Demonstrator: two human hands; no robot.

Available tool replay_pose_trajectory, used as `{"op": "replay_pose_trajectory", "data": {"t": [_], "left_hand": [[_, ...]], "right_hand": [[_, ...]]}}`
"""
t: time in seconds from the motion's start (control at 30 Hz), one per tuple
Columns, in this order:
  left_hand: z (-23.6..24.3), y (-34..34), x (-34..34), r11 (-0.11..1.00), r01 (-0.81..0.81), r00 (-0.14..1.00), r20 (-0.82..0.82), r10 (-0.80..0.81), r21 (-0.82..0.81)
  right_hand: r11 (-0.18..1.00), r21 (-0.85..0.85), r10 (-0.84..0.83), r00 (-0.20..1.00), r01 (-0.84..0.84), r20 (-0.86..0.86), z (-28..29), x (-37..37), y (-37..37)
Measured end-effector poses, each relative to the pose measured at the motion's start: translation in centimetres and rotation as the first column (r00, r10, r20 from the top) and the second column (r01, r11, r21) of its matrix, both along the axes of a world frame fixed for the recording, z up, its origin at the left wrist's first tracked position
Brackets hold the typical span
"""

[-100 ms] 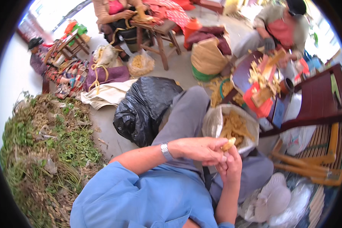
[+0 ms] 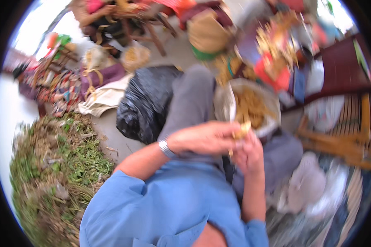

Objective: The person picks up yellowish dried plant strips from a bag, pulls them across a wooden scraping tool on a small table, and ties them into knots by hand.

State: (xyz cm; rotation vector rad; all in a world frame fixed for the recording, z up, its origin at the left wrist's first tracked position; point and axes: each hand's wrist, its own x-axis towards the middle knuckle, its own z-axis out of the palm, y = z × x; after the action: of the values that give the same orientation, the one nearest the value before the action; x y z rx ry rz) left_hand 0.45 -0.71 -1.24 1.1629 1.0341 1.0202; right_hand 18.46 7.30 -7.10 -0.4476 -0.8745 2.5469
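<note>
Both my hands meet in front of my lap, just on the near side of an open whitish sack [image 2: 224, 99]. My left hand [image 2: 208, 138], with a silver watch at the wrist, is pinched on a small pale-yellow piece [image 2: 243, 130]. From below, the fingers of my right hand [image 2: 250, 153] close on the same piece. A thin pale end of it seems to show between the hands, but blur hides its exact kind. Tan, strip-like material [image 2: 251, 105] lies inside the sack.
A black plastic bag [image 2: 148, 101] stands left of my knee. Uprooted green plants [image 2: 66, 173] are heaped at the left. Slatted wooden furniture [image 2: 350, 123] and clear plastic [image 2: 332, 189] lie to the right. Other people sit beyond, one near a pile of yellowish strips [image 2: 276, 45].
The whole view has shifted, so the surroundings sit higher and mostly farther left, and are more blurred. My hands remain together on the pale-yellow piece, more of which shows above the fingers.
</note>
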Motion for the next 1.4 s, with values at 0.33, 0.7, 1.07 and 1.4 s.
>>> {"op": "replay_pose_trajectory", "data": {"t": [0.33, 0.7, 1.07, 1.4], "left_hand": [[-4.0, 0.6, 2.8, 0.982, -0.18, 0.982, -0.045, 0.183, 0.063], [-3.4, 0.9, 2.5, 0.978, 0.065, 0.626, 0.771, 0.113, -0.196], [-3.7, 0.7, 4.1, 0.84, -0.344, 0.794, -0.348, 0.499, 0.419], [-3.1, 2.7, 4.4, 0.859, -0.494, 0.802, 0.311, 0.51, -0.134]], "right_hand": [[0.968, -0.234, 0.095, 0.995, -0.093, -0.005, 0.9, 2.3, 1.2], [0.996, 0.07, -0.052, 0.995, 0.046, 0.08, 1.6, 2.0, 1.6], [0.913, 0.394, -0.144, 0.987, 0.105, 0.07, 1.4, 2.6, 1.3], [-0.096, 0.976, -0.433, 0.891, -0.193, 0.134, 3.1, 2.5, 3.2]]}}
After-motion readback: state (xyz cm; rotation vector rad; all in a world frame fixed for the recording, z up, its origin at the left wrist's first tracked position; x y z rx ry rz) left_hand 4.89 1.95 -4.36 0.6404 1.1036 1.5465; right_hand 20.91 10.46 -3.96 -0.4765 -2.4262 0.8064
